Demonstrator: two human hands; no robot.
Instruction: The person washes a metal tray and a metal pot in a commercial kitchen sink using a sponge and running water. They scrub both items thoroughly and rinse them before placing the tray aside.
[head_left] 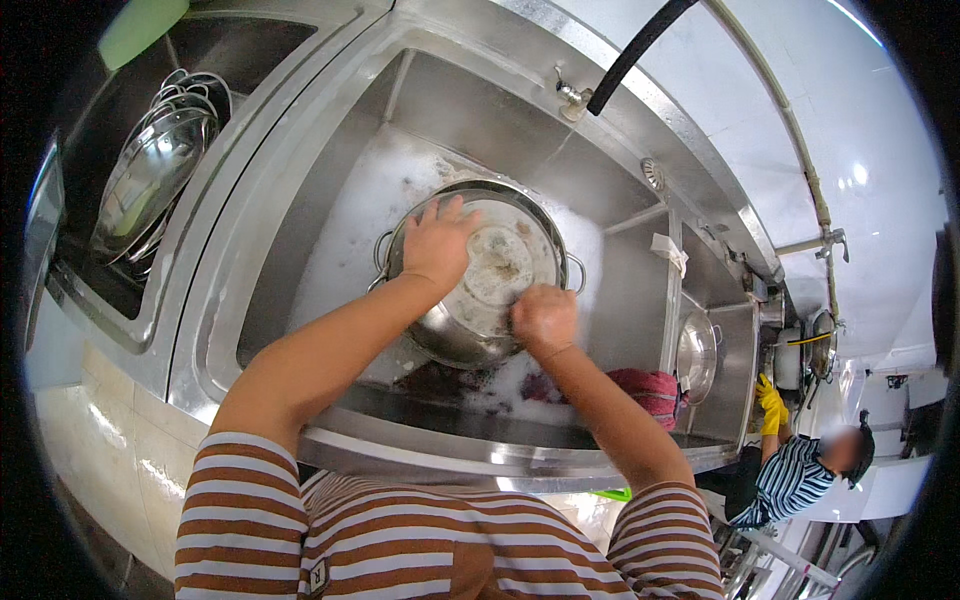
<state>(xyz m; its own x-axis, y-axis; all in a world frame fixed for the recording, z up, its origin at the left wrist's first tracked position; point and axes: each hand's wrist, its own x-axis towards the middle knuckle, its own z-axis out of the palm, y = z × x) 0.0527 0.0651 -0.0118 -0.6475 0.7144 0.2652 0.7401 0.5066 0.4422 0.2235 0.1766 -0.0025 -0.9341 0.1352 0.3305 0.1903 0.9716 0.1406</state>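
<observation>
A round steel pan (515, 250) lies bottom-up in the sudsy sink (470, 115), its pale base stained brown and grey. Loop handles stick out at the left and right; whether they belong to this pan or one under it, I cannot tell. My left hand (440, 245) rests flat on the base's upper left with its fingers spread. Against the lower right of the base, my right hand (545, 318) is closed in a fist. Whatever it may grip is hidden, and the hand is slightly blurred.
White foam (345, 220) surrounds the pan. Beyond it are a tap (573, 98) and a black hose (640, 52). Stacked steel pans (155, 180) fill the left basin. A dark red cloth (648, 395) hangs near the right divider; farther right works a person in yellow gloves (770, 403).
</observation>
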